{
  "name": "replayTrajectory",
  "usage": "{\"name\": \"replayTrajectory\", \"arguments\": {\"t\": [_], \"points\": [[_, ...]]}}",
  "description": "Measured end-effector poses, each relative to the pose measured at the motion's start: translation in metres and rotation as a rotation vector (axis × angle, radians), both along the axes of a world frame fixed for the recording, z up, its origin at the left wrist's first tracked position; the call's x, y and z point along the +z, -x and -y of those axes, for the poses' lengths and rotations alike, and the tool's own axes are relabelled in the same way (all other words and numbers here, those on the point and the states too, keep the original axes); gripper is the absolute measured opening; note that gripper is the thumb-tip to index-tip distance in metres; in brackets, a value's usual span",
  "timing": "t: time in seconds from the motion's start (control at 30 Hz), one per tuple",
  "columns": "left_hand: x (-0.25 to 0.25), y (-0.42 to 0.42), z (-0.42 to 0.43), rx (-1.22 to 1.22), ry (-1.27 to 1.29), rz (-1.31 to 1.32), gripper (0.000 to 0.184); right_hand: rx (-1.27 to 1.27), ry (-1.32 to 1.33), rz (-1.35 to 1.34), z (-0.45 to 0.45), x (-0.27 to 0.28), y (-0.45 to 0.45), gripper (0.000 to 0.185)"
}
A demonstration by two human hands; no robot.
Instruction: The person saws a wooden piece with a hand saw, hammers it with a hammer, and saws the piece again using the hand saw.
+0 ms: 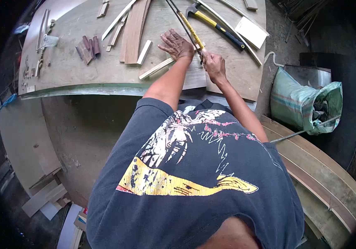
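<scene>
My right hand is closed around the near end of a hacksaw, which has a yellow-wrapped frame and a thin dark blade. The saw points away from me across the workbench. My left hand lies with its fingers spread, the palm over a pale wooden strip. That strip runs under my left wrist towards the saw; where blade and strip meet is hidden by my hands. Right of the saw lies a claw hammer with a yellow and black handle.
Wooden boards, a short white block, rolled brown pieces and a plastic cup lie on the bench. A green sack stands right, beside long curved planks. The bench's front edge is before me.
</scene>
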State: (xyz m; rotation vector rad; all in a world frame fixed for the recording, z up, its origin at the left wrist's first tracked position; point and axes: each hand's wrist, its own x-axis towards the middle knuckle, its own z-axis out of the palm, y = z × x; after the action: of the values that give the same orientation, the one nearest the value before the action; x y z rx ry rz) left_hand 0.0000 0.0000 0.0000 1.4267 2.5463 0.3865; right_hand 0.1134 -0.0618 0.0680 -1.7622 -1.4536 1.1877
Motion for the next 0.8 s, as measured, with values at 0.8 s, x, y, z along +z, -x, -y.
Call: {"name": "replayTrajectory", "arguments": {"t": [0.8], "points": [[-0.008, -0.004, 0.007, -0.031, -0.107, -0.021, 0.062, 0.028, -0.018, 0.017, 0.01, -0.009, -0.012, 0.048]]}}
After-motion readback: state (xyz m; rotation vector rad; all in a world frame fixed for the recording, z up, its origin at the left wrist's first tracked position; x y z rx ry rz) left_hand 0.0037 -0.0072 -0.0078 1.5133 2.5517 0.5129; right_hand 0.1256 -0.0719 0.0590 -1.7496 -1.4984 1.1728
